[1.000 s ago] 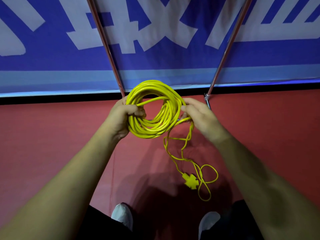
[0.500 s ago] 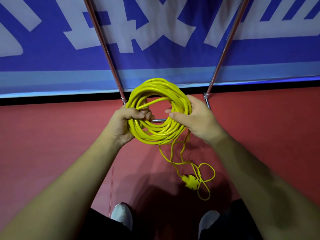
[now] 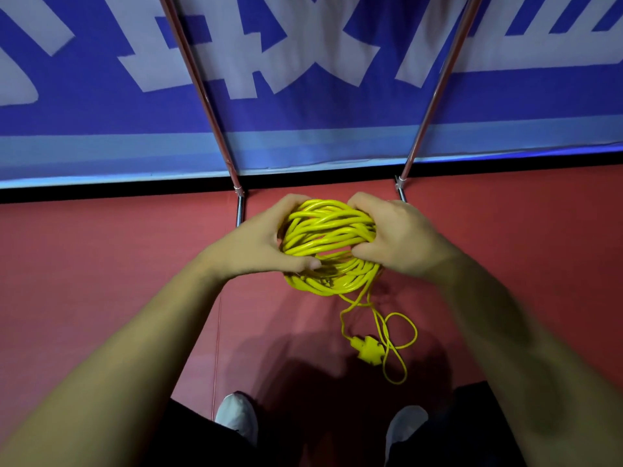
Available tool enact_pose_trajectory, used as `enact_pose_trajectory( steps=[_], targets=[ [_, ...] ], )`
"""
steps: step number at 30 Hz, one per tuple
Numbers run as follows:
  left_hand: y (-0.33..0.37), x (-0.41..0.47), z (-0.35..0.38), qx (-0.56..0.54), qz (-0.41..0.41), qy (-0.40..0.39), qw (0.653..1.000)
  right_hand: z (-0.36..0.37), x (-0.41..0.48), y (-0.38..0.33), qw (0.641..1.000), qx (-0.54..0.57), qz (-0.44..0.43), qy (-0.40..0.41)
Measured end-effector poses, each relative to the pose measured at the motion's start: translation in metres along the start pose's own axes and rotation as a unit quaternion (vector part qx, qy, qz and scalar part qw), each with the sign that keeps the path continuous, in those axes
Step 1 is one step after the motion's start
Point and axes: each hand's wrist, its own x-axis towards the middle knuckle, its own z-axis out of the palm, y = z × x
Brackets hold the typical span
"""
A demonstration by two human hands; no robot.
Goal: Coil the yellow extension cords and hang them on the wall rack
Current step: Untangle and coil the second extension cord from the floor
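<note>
yellow extension cord [image 3: 328, 244] is being squeezed between the left hand [image 3: 256, 244] and right hand [image 3: 397, 237], both gripping it so the loops are not springing apart.

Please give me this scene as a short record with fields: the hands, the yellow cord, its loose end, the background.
Left hand: grips the left side of the coil
Right hand: grips the right side of the coil
Coil: yellow, many loops, held above the floor
Loose end: hangs below the coil, plug at the bottom
Background: red floor, blue banner, two metal poles
Hung up: not yet
</note>
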Motion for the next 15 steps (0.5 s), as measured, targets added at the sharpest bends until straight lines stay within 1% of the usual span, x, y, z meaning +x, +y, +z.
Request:
enact_pose_trajectory(
  steps=[2, 7, 8, 10, 12, 15],
  targets=[
    [0.004, -0.004, -0.009, -0.062, -0.039, -0.042, 0.996, 0.001, 0.001, -0.001, 1.0, -0.005, -0.013, -0.016],
    [0.008, -0.006, -0.005, -0.083, -0.084, -0.187, 0.975, 0.011, 0.0, -0.014, 0.995, -0.016, -0.039, -0.087],
    [0.007, -0.007, -0.002, -0.092, -0.095, -0.196, 0.972, 0.013, 0.0, -0.017, 0.994, -0.018, -0.041, -0.099],
    [0.007, -0.008, 0.004, -0.126, -0.112, -0.185, 0.968, 0.015, -0.001, -0.019, 0.993, -0.014, -0.036, -0.112],
    [0.004, -0.01, 0.007, -0.179, -0.118, -0.176, 0.961, 0.014, -0.001, -0.018, 0.994, -0.005, -0.031, -0.1],
    [0.005, -0.01, 0.011, -0.275, -0.119, -0.164, 0.94, 0.01, -0.001, -0.017, 0.997, 0.027, -0.027, -0.073]
  ],
)
